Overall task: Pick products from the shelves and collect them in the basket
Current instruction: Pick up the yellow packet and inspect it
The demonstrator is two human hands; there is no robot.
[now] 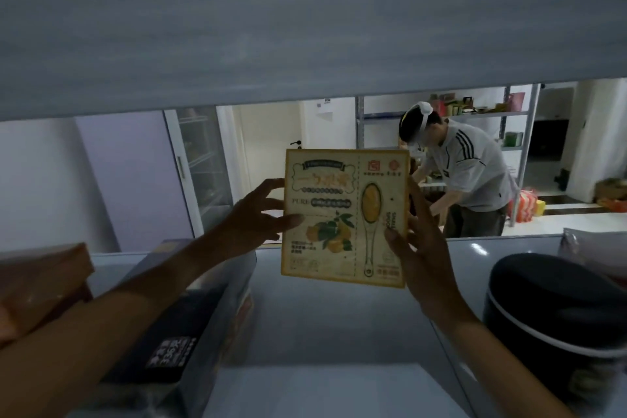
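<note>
holding yellow box upright above shelf, both hands

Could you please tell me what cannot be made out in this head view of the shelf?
- Basket: not in view anywhere.
- Yellow box: small print blurred; far side hidden; edges under the left hand and right hand.
- Dark round container: cut off by the right edge.
- Dark box: partly behind the left forearm.

Flat box upright on shelf, between dark box and round container.
</note>
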